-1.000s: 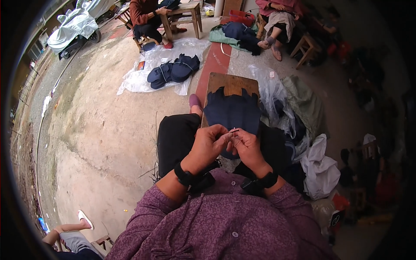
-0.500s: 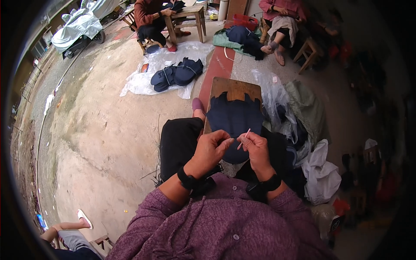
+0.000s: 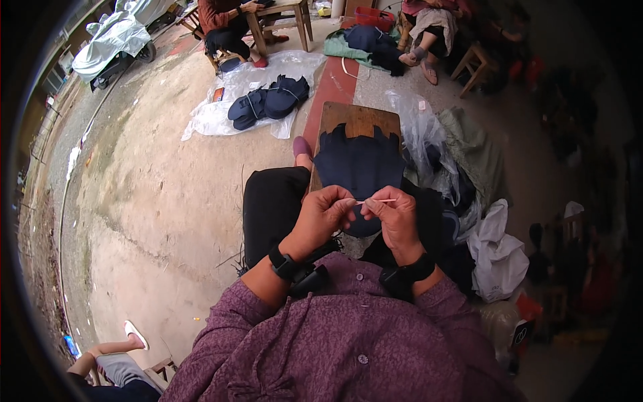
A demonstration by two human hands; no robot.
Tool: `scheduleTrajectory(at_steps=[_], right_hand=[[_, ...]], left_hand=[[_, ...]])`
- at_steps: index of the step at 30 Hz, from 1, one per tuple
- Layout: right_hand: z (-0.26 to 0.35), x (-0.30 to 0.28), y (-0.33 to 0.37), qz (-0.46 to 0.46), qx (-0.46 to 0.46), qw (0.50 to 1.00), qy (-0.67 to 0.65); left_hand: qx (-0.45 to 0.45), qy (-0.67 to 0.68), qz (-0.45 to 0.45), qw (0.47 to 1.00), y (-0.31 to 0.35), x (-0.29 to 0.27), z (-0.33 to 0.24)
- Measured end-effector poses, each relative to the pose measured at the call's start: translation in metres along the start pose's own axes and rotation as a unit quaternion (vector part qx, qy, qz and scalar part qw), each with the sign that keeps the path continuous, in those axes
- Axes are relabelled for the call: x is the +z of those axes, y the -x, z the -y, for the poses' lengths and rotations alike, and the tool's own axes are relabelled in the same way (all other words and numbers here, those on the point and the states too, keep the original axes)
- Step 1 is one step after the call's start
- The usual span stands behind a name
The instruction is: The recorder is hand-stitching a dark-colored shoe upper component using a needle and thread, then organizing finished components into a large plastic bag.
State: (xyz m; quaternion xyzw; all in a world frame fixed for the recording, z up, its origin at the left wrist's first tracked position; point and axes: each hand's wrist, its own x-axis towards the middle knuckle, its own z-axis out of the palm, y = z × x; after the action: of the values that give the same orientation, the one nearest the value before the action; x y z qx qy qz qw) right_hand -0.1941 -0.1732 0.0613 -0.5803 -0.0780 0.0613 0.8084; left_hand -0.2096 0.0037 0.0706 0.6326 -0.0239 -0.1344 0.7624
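Note:
Both my hands are raised close together in front of my chest, over dark navy cloth pieces (image 3: 358, 161) spread on a wooden stool top (image 3: 338, 117). My right hand (image 3: 396, 218) is closed in a pinch around a thin pink stick (image 3: 386, 200), which lies nearly level. The stick's left end meets the fingertips of my left hand (image 3: 321, 216), also closed in a pinch. Whether those fingers grip the tip or something too small to see, I cannot tell. The cloth has a notched far edge; its near end is partly behind my hands.
Tied navy bundles (image 3: 271, 104) lie on a clear plastic sheet (image 3: 201, 119) ahead left. To the right are crumpled plastic (image 3: 418, 124), a green sack (image 3: 472, 144) and a white bag (image 3: 497, 258). Two people sit at the back, one beside a wooden table (image 3: 281, 10); another person's leg shows lower left.
The pink stick has turned from steeply slanted to nearly level. My hands have come closer together, so its end now meets my left fingertips. The whole view has shifted slightly.

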Motion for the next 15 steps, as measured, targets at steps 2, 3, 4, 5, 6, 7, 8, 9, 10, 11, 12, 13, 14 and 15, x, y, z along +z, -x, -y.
scheduleTrajectory(at_steps=[2, 3, 4, 5, 6, 7, 8, 9, 10, 11, 12, 13, 14, 15], right_hand=[[0.005, -0.010, -0.003, 0.051, 0.035, 0.993, 0.102], [0.006, -0.012, -0.003, 0.048, 0.037, 0.993, 0.101], [0.006, -0.013, -0.004, 0.089, 0.060, 0.983, 0.150], [0.006, -0.014, -0.003, 0.130, 0.083, 0.968, 0.198], [0.006, -0.012, -0.002, 0.150, 0.085, 0.961, 0.218], [0.005, -0.008, -0.001, 0.149, 0.086, 0.961, 0.217], [0.004, -0.004, 0.001, 0.147, 0.090, 0.961, 0.217], [0.003, -0.002, 0.003, 0.147, 0.093, 0.960, 0.218], [0.000, -0.004, 0.002, 0.149, 0.072, 0.957, 0.237], [-0.002, -0.005, 0.003, 0.148, 0.072, 0.957, 0.237], [-0.003, -0.004, 0.003, 0.118, 0.069, 0.966, 0.221], [-0.003, -0.004, 0.004, 0.087, 0.067, 0.972, 0.206], [-0.004, -0.004, 0.003, 0.087, 0.067, 0.972, 0.205], [-0.004, -0.004, 0.003, 0.080, 0.066, 0.976, 0.194]], left_hand=[[0.021, -0.051, -0.009, 0.998, -0.003, -0.002, 0.002], [0.018, -0.051, -0.007, 0.999, -0.003, -0.003, 0.004], [0.031, -0.067, -0.008, 0.997, -0.003, -0.004, 0.006], [0.043, -0.084, -0.009, 0.996, -0.003, -0.004, 0.008], [0.042, -0.083, -0.008, 0.996, -0.003, -0.003, 0.009], [0.050, -0.080, -0.010, 0.995, -0.003, -0.002, 0.009], [0.059, -0.076, -0.013, 0.995, -0.004, -0.001, 0.010], [0.058, -0.076, -0.012, 0.995, -0.004, -0.001, 0.011], [0.070, -0.068, -0.041, 0.994, -0.003, 0.000, 0.012], [0.082, -0.059, -0.069, 0.992, -0.003, 0.000, 0.012], [0.082, -0.060, -0.069, 0.992, -0.003, 0.000, 0.011], [0.089, -0.079, -0.082, 0.990, -0.002, 0.000, 0.009], [0.096, -0.098, -0.095, 0.986, -0.002, 0.000, 0.009], [0.095, -0.098, -0.095, 0.986, -0.002, 0.000, 0.010]])
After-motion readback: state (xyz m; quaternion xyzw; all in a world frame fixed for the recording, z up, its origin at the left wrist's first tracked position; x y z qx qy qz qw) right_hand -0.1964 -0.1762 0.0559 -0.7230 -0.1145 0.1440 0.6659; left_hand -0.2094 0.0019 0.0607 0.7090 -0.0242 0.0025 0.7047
